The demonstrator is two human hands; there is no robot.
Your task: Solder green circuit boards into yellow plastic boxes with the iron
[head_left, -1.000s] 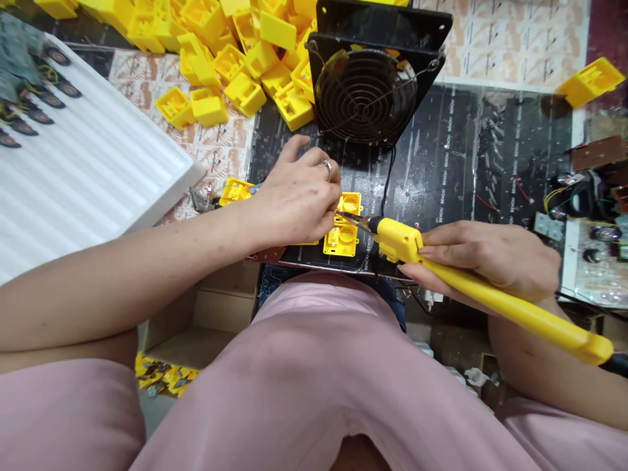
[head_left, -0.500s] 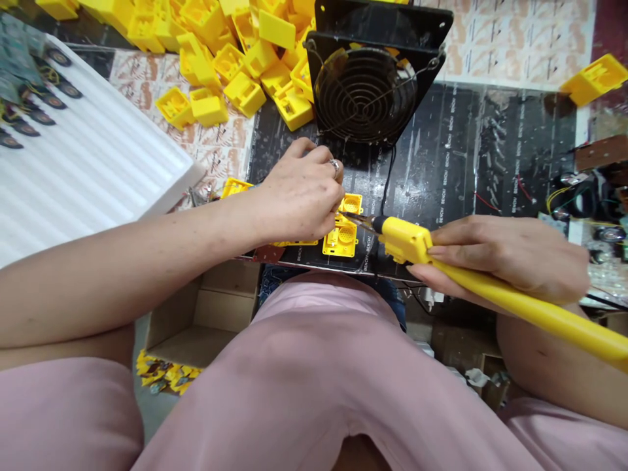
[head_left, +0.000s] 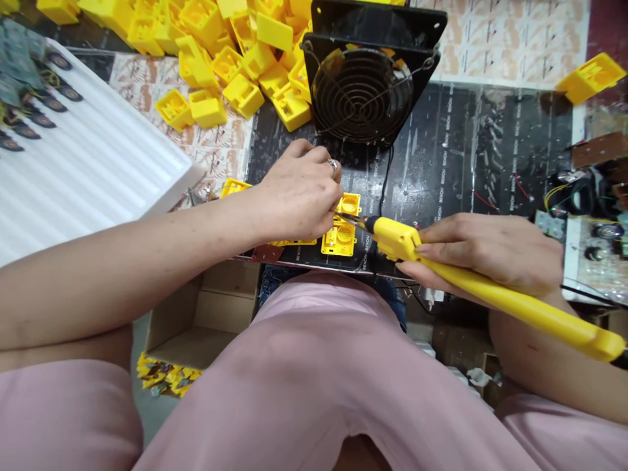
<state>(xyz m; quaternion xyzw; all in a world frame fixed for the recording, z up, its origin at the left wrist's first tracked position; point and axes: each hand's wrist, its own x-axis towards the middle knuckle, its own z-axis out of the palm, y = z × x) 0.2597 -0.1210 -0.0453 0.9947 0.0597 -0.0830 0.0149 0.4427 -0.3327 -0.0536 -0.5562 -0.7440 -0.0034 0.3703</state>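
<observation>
My right hand (head_left: 490,252) is wrapped around the long yellow handle of a soldering iron (head_left: 395,237). Its dark metal tip points left and lies over the small yellow plastic housings near the table's front edge. My left hand (head_left: 309,190) is closed in a pinch just left of the tip. What its fingers hold is hidden from above. In front of it lies a yellow housing (head_left: 338,241) with a round grille and small metal parts. Part of another yellow housing (head_left: 235,188) shows left of the wrist.
A black fan (head_left: 363,95) stands behind my hands, its cable running forward. Many yellow housings (head_left: 243,95) are heaped at the back left. A white foam sheet (head_left: 112,163) carries wired boards and round parts. Wires and electronic parts (head_left: 583,196) lie at the right; below is a cardboard box (head_left: 206,327).
My right hand and the soldering iron have shifted slightly left, bringing the tip further over the housings. My left hand stays almost where it was.
</observation>
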